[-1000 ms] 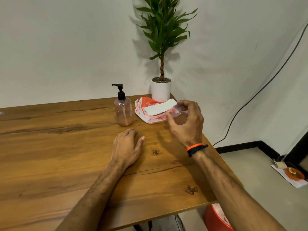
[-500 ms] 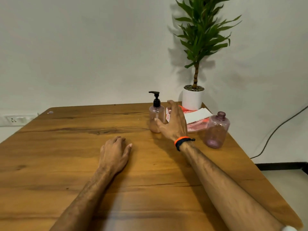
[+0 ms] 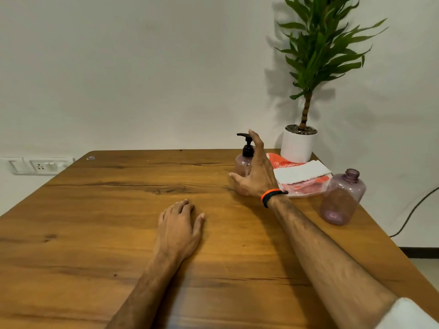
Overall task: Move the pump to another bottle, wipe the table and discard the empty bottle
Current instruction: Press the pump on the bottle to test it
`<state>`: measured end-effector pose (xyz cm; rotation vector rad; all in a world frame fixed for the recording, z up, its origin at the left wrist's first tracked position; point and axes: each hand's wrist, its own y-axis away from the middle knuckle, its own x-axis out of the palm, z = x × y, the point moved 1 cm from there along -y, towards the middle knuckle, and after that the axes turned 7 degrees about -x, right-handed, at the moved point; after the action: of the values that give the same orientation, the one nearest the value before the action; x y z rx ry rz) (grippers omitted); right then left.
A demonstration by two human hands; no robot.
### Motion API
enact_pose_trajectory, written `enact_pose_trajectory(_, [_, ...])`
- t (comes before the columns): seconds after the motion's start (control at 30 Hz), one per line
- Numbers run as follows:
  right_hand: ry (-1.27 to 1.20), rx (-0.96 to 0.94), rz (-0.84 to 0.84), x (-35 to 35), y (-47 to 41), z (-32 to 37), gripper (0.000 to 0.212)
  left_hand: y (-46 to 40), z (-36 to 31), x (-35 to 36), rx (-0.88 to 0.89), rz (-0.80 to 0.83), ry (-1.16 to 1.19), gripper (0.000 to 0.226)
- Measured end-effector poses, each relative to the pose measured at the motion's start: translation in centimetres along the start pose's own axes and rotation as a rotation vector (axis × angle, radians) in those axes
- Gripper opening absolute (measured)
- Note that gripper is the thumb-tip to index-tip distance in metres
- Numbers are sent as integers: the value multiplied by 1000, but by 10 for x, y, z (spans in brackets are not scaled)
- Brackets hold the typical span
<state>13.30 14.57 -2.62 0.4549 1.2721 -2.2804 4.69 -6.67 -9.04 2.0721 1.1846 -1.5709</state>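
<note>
A small pinkish bottle (image 3: 242, 164) with a black pump (image 3: 247, 144) stands at the far side of the wooden table (image 3: 118, 210). My right hand (image 3: 257, 173) is open right beside it, fingers spread in front of its right side, thumb near its base; whether it touches is unclear. A larger purple bottle (image 3: 342, 198) with no cap stands upright near the table's right edge. My left hand (image 3: 179, 230) lies flat on the table, holding nothing. A white tissue (image 3: 301, 173) lies on an orange-and-white packet (image 3: 306, 188) between the two bottles.
A potted plant in a white pot (image 3: 298, 144) stands at the far right corner against the wall. A wall socket (image 3: 40, 165) is at the left. A black cable (image 3: 413, 210) runs down the wall beyond the table's right edge.
My right hand let go of the purple bottle at the right and reached left to the pump bottle, rising beside it. The view swung left. My left hand stayed flat.
</note>
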Motion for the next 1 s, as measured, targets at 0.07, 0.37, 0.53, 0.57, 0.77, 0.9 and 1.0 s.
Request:
enact_pose_trajectory(0.07, [-6, -10, -21, 5, 0, -3, 119, 0, 2, 2, 4, -6, -3, 51])
enact_pose_trajectory(0.37, [-70, -36, -59, 3, 7, 0, 106, -1, 3, 1, 10, 4, 8, 52])
enact_pose_trajectory(0.53, [-116, -125, -76, -7, 29, 11, 103, 0, 2, 0, 1, 11, 11, 51])
enact_pose_trajectory(0.57, [-113, -150, -69, -10, 32, 14, 102, 0, 2, 0, -2, 7, 8, 51])
enact_pose_trajectory(0.77, [-93, -212, 93, -30, 47, 30, 100, 1, 4, -3, 8, 32, 46, 48])
enact_pose_trajectory(0.9, [22, -251, 221, -45, 49, 37, 98, 2, 7, -11, 17, 69, 65, 47])
enact_pose_trajectory(1.0, [47, -266, 252, -53, 52, 38, 96, 6, 16, -18, 14, 80, 57, 47])
